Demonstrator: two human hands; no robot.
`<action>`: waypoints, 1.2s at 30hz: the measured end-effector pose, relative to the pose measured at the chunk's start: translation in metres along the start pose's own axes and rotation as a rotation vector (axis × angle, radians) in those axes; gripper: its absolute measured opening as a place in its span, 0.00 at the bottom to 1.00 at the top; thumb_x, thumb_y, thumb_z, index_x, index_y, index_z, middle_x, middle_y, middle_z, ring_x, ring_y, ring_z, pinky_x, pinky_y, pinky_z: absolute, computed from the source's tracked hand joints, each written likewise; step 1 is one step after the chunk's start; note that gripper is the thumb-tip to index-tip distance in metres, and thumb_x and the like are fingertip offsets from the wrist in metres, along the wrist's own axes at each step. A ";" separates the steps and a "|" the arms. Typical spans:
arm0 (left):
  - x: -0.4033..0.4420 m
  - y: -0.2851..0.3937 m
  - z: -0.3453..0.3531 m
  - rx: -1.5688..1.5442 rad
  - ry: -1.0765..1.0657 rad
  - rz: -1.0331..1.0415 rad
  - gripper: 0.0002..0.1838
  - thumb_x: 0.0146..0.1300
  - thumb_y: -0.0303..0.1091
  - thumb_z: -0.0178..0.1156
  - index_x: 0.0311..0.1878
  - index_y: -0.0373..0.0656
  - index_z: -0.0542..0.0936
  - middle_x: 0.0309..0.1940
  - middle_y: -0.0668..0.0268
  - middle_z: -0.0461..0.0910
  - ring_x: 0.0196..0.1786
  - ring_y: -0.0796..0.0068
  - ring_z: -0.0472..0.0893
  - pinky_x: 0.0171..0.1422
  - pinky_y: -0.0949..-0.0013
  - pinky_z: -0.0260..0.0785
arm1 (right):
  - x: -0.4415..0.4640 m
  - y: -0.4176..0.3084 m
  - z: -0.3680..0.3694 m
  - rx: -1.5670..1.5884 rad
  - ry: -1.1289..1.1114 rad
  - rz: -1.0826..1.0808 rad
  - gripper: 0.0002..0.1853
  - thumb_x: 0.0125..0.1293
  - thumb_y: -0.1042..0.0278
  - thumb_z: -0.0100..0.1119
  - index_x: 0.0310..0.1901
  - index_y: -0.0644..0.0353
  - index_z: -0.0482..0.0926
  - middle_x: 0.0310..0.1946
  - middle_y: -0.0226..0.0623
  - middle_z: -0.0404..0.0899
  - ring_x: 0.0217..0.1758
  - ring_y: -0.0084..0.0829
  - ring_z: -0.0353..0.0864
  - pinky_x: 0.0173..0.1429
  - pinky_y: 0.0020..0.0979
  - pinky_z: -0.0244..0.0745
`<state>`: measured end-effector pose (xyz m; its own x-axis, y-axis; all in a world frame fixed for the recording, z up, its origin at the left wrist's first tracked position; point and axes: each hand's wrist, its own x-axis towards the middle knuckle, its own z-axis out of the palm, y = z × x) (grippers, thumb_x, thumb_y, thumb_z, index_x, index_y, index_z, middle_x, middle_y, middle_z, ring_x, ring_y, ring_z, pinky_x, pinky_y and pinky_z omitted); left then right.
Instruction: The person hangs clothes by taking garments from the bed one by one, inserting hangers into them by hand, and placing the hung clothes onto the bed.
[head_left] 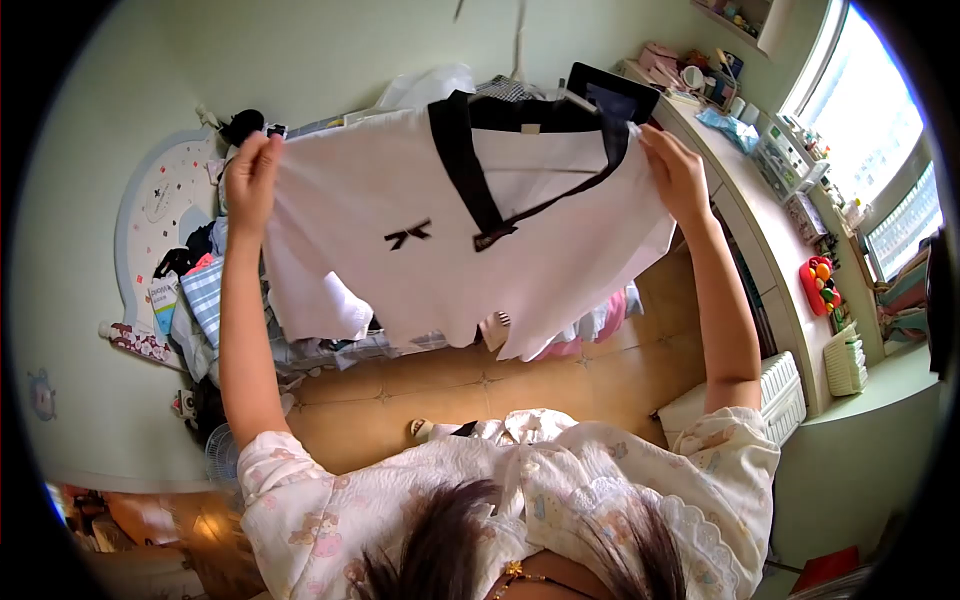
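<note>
A white short-sleeved top (360,200) with a black V-shaped collar hangs spread out in the air before me. A small black bow sits on its chest, and another dark bow is at the point of the collar. My left hand (254,185) is closed on the top's left shoulder edge as I see it. On the opposite side, my right hand (675,170) pinches the other shoulder edge. Both arms are stretched forward, so the cloth is pulled wide between them. Part of the bed behind is hidden by the garment.
Behind the top is a bed with a pale headboard (160,205), heaped with clothes and a blue checked cloth (203,300). Along the right runs a long counter (735,165) with a red fruit-filled tray (820,285) and a light green basket (846,362). A white heater-like unit (783,400) stands below.
</note>
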<state>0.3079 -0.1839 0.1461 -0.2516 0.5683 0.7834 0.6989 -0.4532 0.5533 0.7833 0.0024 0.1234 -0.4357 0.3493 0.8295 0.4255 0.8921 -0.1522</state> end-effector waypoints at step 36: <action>-0.175 0.134 0.123 0.357 -0.599 0.484 0.10 0.59 0.35 0.62 0.29 0.43 0.71 0.16 0.68 0.72 0.16 0.70 0.75 0.19 0.68 0.64 | -0.180 -0.072 -0.133 0.123 -0.297 0.366 0.08 0.56 0.85 0.54 0.38 0.68 0.76 0.29 0.43 0.75 0.29 0.40 0.76 0.33 0.28 0.71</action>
<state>0.5280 -0.2591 0.0485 0.4566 0.6808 0.5727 0.8329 -0.5534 -0.0061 0.9369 -0.1634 0.0566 -0.4901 0.6975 0.5228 0.5040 0.7161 -0.4829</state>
